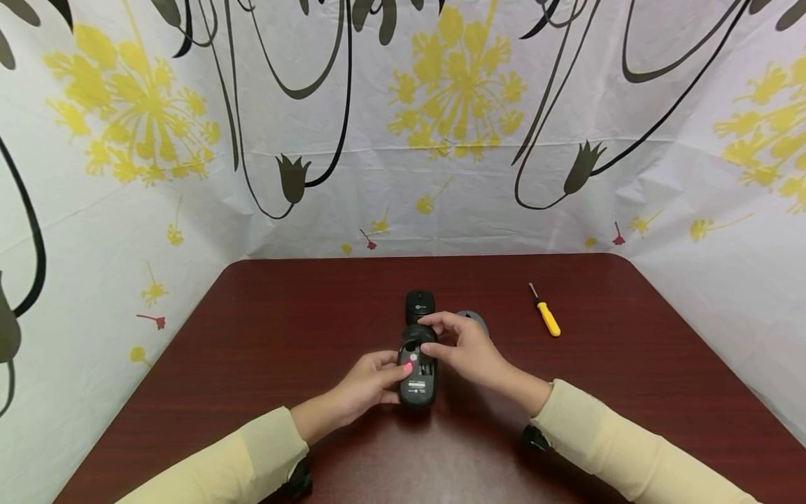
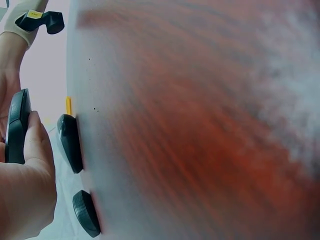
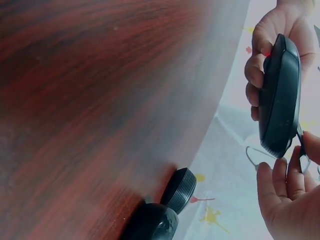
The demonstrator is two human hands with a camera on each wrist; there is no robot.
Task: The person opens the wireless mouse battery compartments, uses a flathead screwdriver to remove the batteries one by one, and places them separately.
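Observation:
My left hand grips a black computer mouse by its side, underside up, with a label and an open battery compartment showing. A bright red spot shows at the left thumb's tip. At the mouse's far end, my right hand pinches a dark rounded cover between thumb and fingers. In the right wrist view this thin cover stands out from the mouse's end. Both hands hold these parts above the table.
Behind the hands a second black mouse lies on the dark red table. A grey-black mouse is partly hidden behind the right hand. Farther right lies a screwdriver with a yellow handle. Patterned white cloth hangs around the table.

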